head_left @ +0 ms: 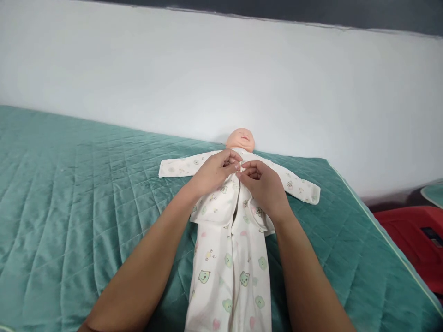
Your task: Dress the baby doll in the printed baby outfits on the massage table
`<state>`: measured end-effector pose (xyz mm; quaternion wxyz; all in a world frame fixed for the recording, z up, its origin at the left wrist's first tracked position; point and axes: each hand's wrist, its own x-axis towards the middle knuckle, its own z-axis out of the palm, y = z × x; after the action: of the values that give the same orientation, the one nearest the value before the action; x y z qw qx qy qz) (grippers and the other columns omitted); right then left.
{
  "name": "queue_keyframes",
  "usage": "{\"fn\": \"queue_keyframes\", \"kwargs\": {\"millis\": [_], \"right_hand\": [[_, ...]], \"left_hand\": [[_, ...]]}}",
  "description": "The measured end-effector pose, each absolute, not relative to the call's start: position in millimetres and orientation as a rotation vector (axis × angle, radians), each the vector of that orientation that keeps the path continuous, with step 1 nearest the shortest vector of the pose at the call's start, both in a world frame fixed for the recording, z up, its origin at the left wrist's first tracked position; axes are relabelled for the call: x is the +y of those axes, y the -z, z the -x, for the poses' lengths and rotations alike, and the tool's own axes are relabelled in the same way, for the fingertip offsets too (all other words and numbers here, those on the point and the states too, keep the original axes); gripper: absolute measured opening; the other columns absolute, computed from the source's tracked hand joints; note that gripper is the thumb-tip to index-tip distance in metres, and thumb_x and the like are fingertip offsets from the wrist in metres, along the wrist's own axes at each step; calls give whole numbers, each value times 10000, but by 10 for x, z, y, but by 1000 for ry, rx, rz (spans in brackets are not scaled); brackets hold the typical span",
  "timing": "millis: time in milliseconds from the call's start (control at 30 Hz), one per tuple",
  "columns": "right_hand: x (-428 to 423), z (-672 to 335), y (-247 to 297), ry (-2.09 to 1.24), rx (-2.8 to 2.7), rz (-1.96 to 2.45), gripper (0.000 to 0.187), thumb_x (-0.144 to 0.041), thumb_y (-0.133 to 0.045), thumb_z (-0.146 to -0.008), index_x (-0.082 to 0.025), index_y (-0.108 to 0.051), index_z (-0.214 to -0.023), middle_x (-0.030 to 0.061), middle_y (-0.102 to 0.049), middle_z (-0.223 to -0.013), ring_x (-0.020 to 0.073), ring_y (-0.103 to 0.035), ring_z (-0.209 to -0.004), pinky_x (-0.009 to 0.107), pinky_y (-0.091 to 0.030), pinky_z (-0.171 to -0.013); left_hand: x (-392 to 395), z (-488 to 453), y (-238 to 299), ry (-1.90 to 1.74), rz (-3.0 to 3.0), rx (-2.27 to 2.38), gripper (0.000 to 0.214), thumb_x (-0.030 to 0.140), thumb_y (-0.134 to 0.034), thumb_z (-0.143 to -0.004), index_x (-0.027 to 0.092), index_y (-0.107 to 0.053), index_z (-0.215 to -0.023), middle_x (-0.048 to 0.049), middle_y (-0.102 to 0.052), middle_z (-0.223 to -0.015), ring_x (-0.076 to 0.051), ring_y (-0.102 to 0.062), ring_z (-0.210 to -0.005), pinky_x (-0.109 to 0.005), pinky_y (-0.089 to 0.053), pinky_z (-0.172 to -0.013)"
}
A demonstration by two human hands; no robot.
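Apparent step: fastening jacket (215, 210) front on doll (240, 139), head at 12 o'clock on quilt (97, 184). Left hand (217, 169), right hand (266, 182): fingers pinching front edges. Next move likely needs edges aligned.

Soft diffuse light, pale wall (194, 83) brightest mid-frame, faint shadow beside doll's head (241, 139).
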<state>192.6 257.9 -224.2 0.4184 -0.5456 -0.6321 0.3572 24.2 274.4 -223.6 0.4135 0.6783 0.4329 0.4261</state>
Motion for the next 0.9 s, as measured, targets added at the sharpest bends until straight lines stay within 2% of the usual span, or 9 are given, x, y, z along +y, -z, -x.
{"fn": "queue_keyframes", "kwargs": {"millis": [200, 333, 567, 900], "right_hand": [[2544, -1875, 2233, -757, -1717, 1434, 204, -303, -653, -817, -225, -624, -1003, -30, -676, -750, 140, -594, -684, 283, -431, -670], [2530, -1846, 2240, -684, -1758, 1471, 160, -275, -593, -827, -241, -618, -981, -38, -667, -746, 141, -593, -678, 274, -392, -626], [2532, -1841, 2229, -670, -1796, 1489, 194, -215, -580, -794, -253, -631, -977, -34, -679, -786, 149, -596, -720, 273, -374, -638], [2500, -1833, 2223, -682, -1801, 1452, 180, -263, -610, -832, -253, -564, -1005, -44, -686, -775, 147, -593, -707, 274, -372, -641]], "left_hand": [[2748, -261, 2259, -1075, -1738, 1093, 184, 271, -538, -919, 209, -620, -1071, -5, -657, -897, -134, -593, -782, -254, -426, -671], [2710, -320, 2207, -1059, -1795, 1284, 196, 312, -606, -881, 212, -619, -1049, -12, -678, -902, -158, -625, -816, -267, -452, -693], [2611, -430, 2063, -1007, -1912, 1573, 116, 185, -600, -826, 205, -626, -937, -38, -709, -927, -198, -645, -888, -305, -464, -754], [2683, -242, 2139, -1025, -1570, 1216, 249, 263, -716, -770, 190, -640, -995, -43, -694, -965, -133, -634, -735, -248, -465, -621]]}}
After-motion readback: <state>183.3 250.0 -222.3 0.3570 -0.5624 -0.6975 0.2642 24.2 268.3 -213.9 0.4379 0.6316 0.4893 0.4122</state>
